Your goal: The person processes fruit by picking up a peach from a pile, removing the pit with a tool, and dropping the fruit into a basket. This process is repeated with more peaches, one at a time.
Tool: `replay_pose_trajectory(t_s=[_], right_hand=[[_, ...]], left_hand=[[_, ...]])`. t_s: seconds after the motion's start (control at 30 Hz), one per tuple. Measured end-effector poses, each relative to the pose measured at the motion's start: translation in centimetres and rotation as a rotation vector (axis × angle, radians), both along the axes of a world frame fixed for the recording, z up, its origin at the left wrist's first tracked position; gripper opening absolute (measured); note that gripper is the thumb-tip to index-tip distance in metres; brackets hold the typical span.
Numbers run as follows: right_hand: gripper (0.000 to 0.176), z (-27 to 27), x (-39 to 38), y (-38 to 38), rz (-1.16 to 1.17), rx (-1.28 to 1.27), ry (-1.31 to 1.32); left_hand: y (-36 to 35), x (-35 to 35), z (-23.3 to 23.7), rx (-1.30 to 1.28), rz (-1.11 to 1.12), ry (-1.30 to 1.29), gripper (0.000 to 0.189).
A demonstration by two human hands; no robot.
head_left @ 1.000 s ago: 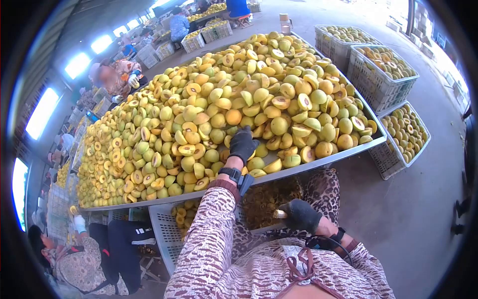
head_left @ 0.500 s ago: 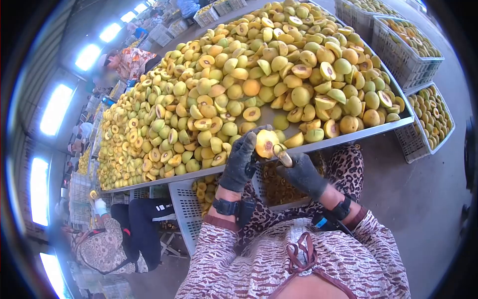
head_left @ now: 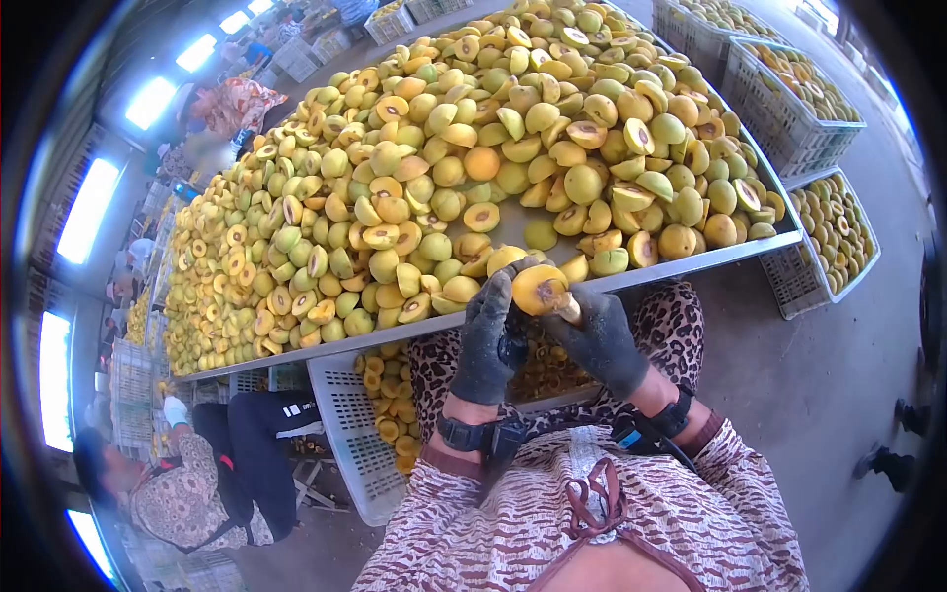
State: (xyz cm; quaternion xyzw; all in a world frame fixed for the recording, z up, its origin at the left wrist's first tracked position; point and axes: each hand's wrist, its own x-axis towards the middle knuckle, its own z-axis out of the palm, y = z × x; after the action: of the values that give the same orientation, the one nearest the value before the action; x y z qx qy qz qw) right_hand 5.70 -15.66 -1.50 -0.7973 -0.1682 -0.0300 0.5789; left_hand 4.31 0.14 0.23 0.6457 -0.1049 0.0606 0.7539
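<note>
My left hand (head_left: 486, 340), in a dark glove, grips a yellow peach half (head_left: 536, 292) at the table's front edge, its cut face towards me. In my right hand (head_left: 604, 345), also gloved, is a pitting tool (head_left: 568, 309) with a light handle. Its tip is pressed at the middle of the cut face, so the loop end is hidden. Just beyond my hands lies a large heap of halved peaches (head_left: 395, 197) on a metal-edged table (head_left: 671, 266). Below my hands, dark brown bits (head_left: 546, 367) fill a container between my knees.
A white crate (head_left: 338, 419) holding peach halves stands left of my legs. More filled crates (head_left: 789, 123) and a lower one (head_left: 860, 261) stand on the right. A seated person (head_left: 187, 493) works at the left; another person (head_left: 237, 104) is beyond the heap.
The pitting tool's loop, visible at the edge of the peach half before, is now against its middle. The peach half has tilted. My view has shifted slightly to the right.
</note>
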Motion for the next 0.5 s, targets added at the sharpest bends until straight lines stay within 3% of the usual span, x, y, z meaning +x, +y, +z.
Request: replay_pose_trajectory(t_s=[0.03, 0.07, 0.1, 0.17, 0.23, 0.37, 0.43, 0.5], right_hand=[[0.023, 0.3, 0.1, 0.0, -0.023, -0.197, -0.158], [0.023, 0.7, 0.0, 0.1, -0.016, -0.193, -0.159], [0.026, 1.5, -0.2, 0.2, -0.018, -0.163, -0.113], [0.029, 2.3, -0.5, 0.3, -0.015, -0.129, -0.069], [0.032, 2.5, -1.0, 0.1, -0.065, 0.054, -0.133], [0.027, 2.4, -1.9, -0.3, 0.004, 0.046, -0.109], [0.022, 2.0, -1.7, -0.3, 0.017, -0.002, 0.026], [0.022, 1.5, -1.5, -0.4, 0.005, 0.064, 0.012]], left_hand=[[0.7, 0.1, -0.1, -0.203, -0.07, 0.113, 0.047], [1.1, 0.1, -0.2, -0.406, -0.14, 0.226, 0.047], [1.2, -0.1, -0.2, -0.404, -0.132, 0.225, 0.047], [1.0, -0.5, 0.8, -0.646, -0.032, 0.313, 0.045], [0.9, -0.1, 0.7, -0.672, -0.062, 0.241, 0.045], [0.0, -0.3, 0.2, -0.836, -0.068, 0.33, 0.041], [-0.5, -0.1, -0.6, -0.88, -0.118, 0.335, 0.04], [-0.9, 0.0, -1.3, -0.815, 0.015, 0.368, 0.038]])
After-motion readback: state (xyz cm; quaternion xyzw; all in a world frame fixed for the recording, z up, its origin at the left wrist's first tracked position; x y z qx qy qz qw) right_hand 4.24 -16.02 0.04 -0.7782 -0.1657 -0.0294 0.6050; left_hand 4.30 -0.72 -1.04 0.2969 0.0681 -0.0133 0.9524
